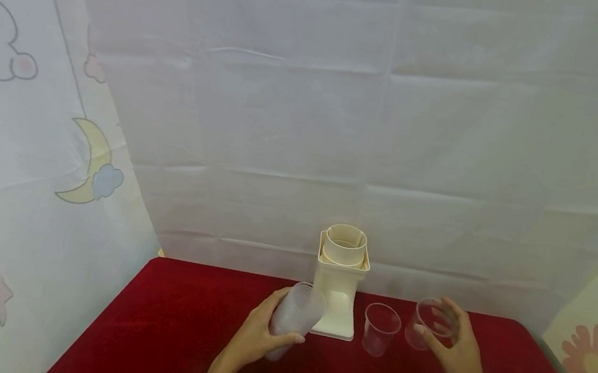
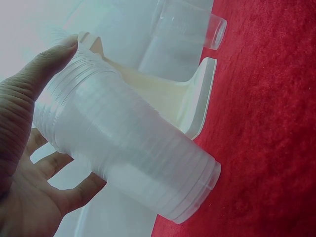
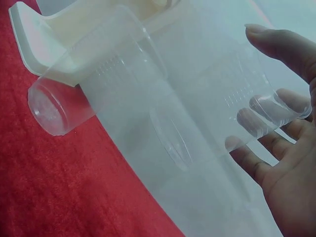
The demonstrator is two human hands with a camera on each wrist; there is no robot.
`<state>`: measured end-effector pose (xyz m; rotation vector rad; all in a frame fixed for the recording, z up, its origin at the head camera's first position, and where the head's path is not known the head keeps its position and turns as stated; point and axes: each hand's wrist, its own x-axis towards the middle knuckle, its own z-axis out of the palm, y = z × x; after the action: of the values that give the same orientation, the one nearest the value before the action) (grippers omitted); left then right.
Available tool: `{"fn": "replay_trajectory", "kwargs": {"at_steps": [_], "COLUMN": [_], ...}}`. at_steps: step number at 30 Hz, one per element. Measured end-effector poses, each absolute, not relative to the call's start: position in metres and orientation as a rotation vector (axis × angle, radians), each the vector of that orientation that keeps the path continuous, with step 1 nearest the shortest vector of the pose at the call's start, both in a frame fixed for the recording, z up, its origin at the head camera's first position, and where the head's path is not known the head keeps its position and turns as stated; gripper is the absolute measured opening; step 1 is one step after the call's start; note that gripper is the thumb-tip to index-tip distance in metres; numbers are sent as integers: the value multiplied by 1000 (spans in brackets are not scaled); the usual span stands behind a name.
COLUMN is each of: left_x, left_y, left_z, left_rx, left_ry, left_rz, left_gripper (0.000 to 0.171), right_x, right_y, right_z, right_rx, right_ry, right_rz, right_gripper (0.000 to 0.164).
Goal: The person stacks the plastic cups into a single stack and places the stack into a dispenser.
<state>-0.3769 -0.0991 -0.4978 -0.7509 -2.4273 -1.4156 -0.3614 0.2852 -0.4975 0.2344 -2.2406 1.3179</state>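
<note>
My left hand (image 1: 255, 336) grips a tilted stack of nested clear plastic cups (image 2: 133, 143), thumb on one side near the rims and fingers on the other. My right hand (image 1: 456, 349) holds a single clear plastic cup (image 1: 418, 334) near its rim; through its wall in the right wrist view the fingers (image 3: 252, 121) show. This cup's base appears raised off the red cloth. Between the hands, another clear cup (image 1: 378, 331) stands upright on the cloth. A cream-coloured stand with a round open holder on top (image 1: 340, 275) is just behind the stack.
A red cloth (image 1: 159, 320) covers the table. White sheeting (image 1: 282, 146) hangs behind its back edge, and patterned sheets hang at the left (image 1: 19, 173) and right (image 1: 595, 362).
</note>
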Motion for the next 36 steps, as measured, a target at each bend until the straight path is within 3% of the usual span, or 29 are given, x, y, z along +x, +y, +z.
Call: {"fn": "replay_trajectory", "kwargs": {"at_steps": [36], "left_x": [-373], "left_y": [-98], "left_z": [-494], "left_rx": [-755], "left_ry": [-2422], "left_rz": [-1411], "left_gripper": [81], "right_x": [-360], "right_y": [276], "right_z": [-479], "right_rx": [314], "right_ry": [-2071], "right_rz": [1363], "right_gripper": [80]}}
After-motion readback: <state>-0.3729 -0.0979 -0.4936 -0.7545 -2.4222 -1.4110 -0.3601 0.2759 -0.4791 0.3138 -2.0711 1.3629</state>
